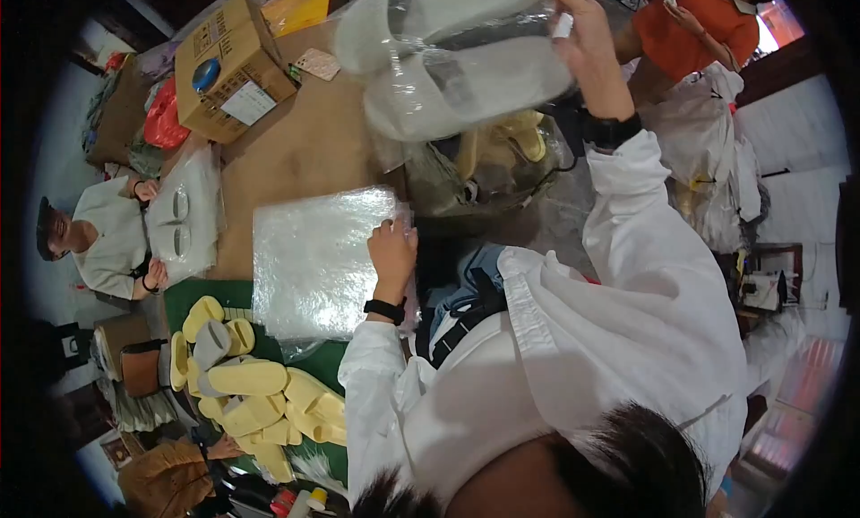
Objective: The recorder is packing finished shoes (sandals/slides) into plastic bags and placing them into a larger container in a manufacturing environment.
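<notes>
My right hand is raised at the upper right, its fingers closed on the end of a clear plastic bag. Inside that bag lies a pair of pale grey slippers, side by side and held above the table. My left hand rests at the right edge of a stack of clear plastic bags, its fingers curled against the top bag. Whether it grips one bag or several is too fine to make out. Black bands circle both my wrists.
Yellow and grey slippers lie heaped on a green mat. A cardboard box with a blue tape roll stands at the far left. One co-worker holds bagged slippers; others are at upper right and lower left. A sack holds yellow slippers.
</notes>
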